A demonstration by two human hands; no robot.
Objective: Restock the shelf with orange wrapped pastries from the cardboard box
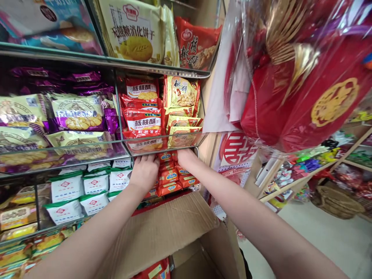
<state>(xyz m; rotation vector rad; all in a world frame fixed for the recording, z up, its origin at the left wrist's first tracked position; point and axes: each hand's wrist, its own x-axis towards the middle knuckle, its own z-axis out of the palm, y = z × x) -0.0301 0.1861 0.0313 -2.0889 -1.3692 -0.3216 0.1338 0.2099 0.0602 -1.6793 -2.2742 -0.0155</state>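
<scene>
Both hands reach into a shelf compartment of stacked orange-red snack packets (169,176), below a glass ledge. My left hand (145,169) is at the left side of the stack, its fingers bent over and pressed together; what lies under the fingertips is hidden. At the stack's right side, my right hand (185,158) touches the upper packets, and its fingers are out of sight behind them and the ledge. Beneath my forearms stands an open cardboard box (174,221), with a raised flap facing the shelf. Inside it lies a red packet (155,271).
White-green packets (94,184) fill the compartment to the left. Above the glass ledge (87,153) sit red walnut shortbread packets (143,124) and purple-cream biscuit packets (77,112). Plastic-wrapped red decorations (290,89) hang at the right, with a wicker basket (337,201) on the floor beyond.
</scene>
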